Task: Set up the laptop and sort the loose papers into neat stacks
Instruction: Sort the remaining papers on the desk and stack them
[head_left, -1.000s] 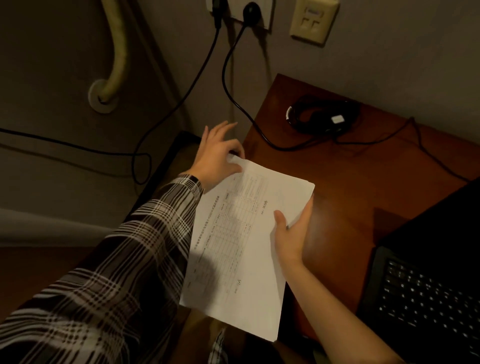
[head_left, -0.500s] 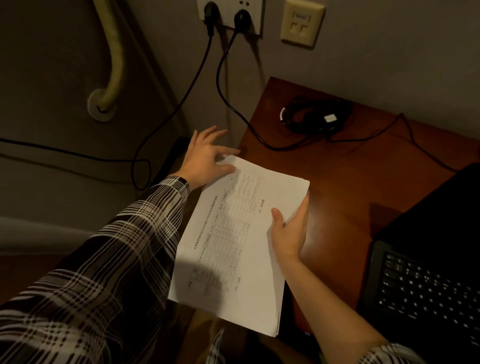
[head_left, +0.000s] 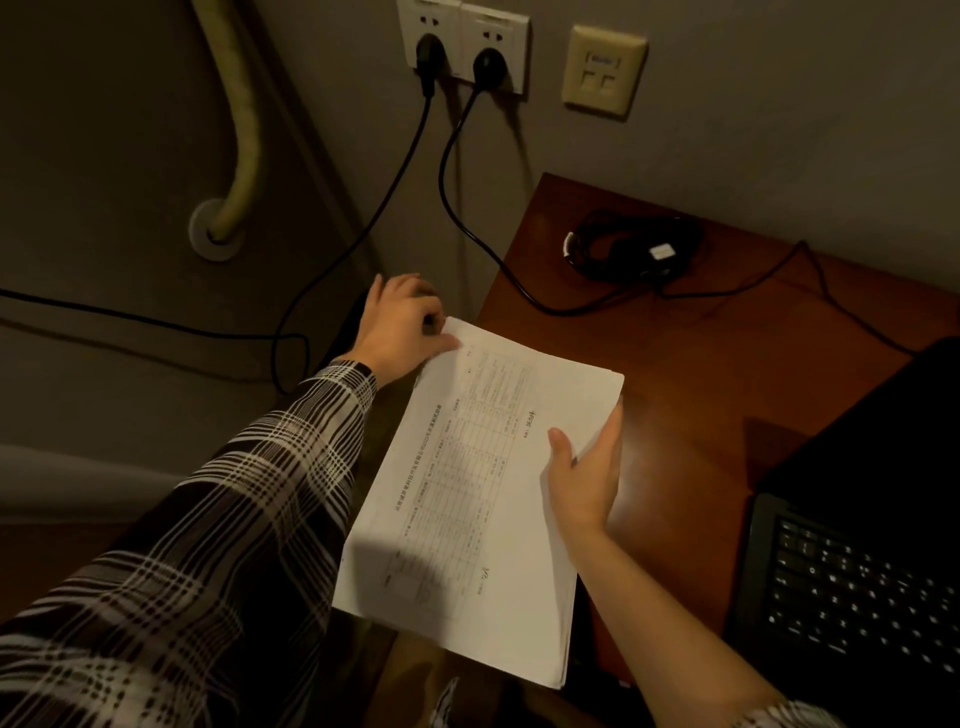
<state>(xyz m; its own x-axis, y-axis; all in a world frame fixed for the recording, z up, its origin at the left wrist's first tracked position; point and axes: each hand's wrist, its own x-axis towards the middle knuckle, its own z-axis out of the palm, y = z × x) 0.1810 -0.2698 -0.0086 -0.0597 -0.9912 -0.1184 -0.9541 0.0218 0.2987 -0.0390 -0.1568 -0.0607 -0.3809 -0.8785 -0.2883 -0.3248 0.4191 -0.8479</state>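
Reddish wooden table (head_left: 701, 374) stands against a grey wall, laptop (head_left: 852, 571) at right. White printed paper stack (head_left: 467, 499) (table printed on top sheet) overhangs the left edge; left hand (head_left: 402, 327) pinches its far corner, right hand (head_left: 587, 478) grips its right edge.

Left hand (head_left: 402, 327) fingers, earlier spread, now curled, pinching far corner of papers (head_left: 483, 478).

Two black plugs (head_left: 457, 62) in wall sockets (head_left: 462, 26), a beige data outlet (head_left: 604, 70) alongside.
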